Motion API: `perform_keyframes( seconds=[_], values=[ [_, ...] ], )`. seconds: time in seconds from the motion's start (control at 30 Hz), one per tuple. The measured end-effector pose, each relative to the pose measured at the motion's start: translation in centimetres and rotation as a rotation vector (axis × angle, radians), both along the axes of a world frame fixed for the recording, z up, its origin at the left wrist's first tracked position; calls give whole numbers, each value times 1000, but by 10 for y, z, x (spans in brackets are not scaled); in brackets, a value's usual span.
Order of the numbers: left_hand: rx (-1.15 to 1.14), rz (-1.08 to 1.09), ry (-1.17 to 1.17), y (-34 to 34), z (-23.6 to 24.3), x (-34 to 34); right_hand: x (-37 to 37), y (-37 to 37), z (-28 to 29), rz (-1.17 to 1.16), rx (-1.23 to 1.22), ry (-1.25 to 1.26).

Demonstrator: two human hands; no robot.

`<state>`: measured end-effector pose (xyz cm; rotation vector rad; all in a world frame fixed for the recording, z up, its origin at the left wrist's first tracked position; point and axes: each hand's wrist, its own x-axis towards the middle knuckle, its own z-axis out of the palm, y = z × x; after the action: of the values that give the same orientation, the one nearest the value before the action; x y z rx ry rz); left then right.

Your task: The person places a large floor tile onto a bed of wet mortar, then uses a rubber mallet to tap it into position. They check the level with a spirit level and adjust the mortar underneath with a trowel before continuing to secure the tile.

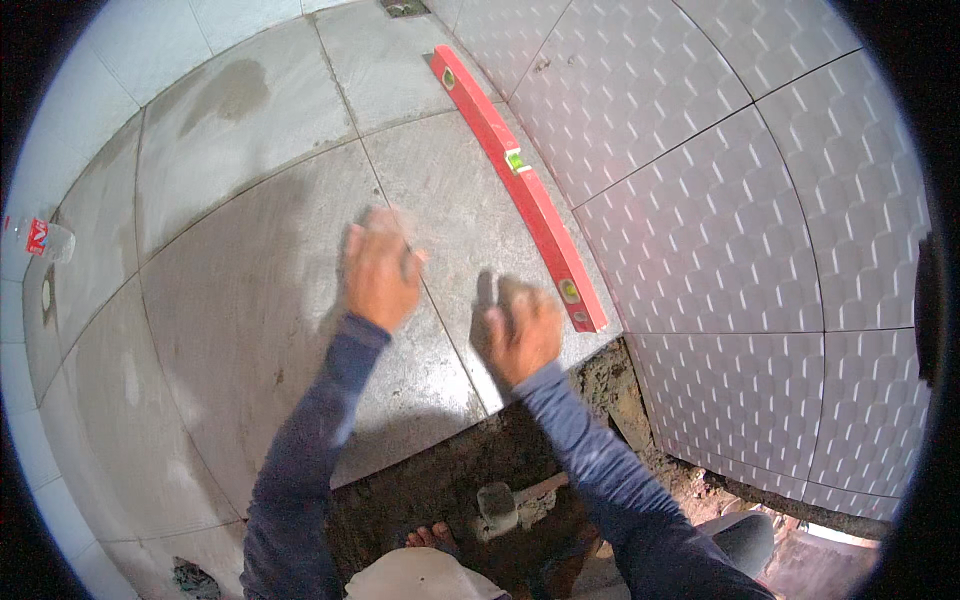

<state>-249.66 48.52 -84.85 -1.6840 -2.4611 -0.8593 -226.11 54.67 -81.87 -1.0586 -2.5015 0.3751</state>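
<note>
My left hand [385,275], fingers spread and somewhat blurred, is over the grey floor tiles [250,340] beside a grout joint; I see nothing held in it. Right of it, my right hand [520,325] is low over the tile near the exposed edge, its bent fingers too smeared to show whether they hold anything. A long red spirit level [545,222] lies on the tile along the right wall, just right of both hands. Below my right hand, a mallet-like tool [497,508] lies in the dark, rough strip of mortar [380,510].
Textured white tiles [700,220] form the right wall, plain white tiles [150,50] the back and left. A plastic bottle [50,240] is at the far left, a small square drain [403,8] at the back. My bare foot [430,537] shows at the bottom by the mortar.
</note>
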Motion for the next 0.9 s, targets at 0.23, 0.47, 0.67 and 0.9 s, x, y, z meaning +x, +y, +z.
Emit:
perform_keyframes(
  seconds=[0.23, 0.47, 0.67, 0.9],
  values=[
    [-223, 306, 123, 37, -25, -38, -11, -38, -20, -58, -32, -182],
    [-217, 324, 63, 35, -29, -45, -14, -40, -16, -67, -71, -200],
    [-118, 309, 88, 36, -50, -43, -4, -9, 12, -231, 228, -142],
    [9, 267, 160, 33, -51, -56, 15, 118, 19, -467, -99, -321]
  ],
)
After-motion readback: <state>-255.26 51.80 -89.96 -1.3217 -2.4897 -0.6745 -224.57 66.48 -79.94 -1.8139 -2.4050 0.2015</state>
